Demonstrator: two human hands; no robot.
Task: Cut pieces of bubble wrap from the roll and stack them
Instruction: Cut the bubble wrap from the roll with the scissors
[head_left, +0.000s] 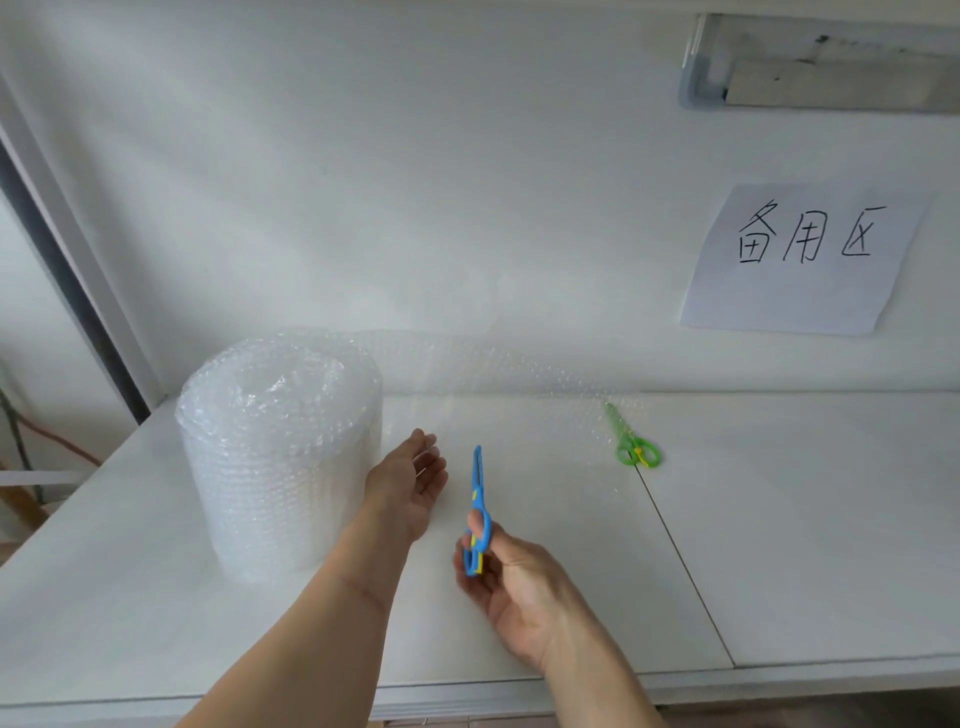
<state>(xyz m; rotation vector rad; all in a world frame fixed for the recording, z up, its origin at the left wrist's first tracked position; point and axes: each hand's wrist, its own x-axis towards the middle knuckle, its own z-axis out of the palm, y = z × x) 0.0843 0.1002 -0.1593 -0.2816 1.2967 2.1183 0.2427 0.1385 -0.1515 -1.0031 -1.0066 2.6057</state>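
While I am watching through the head camera, the right hand (511, 582) is pinching the blue scissors (477, 512) by their handle loops, fingers curled round them, blades closed and pointing away toward the far wall. The left hand (413, 475) is hovering with relaxed, nearly straight fingers, holding nothing, just right of the bubble wrap roll (278, 452), which is standing upright on the left of the white table (805, 519). A loose tail of wrap (519, 374) is trailing rightward along the far edge, reaching the green scissors (635, 441). I am judging the risks: the clear film is hard to see, so the blades may be missing its edge; the unheld sheet may be sliding or bunching, giving a ragged cut; the tail may be snagging the green scissors and dragging them
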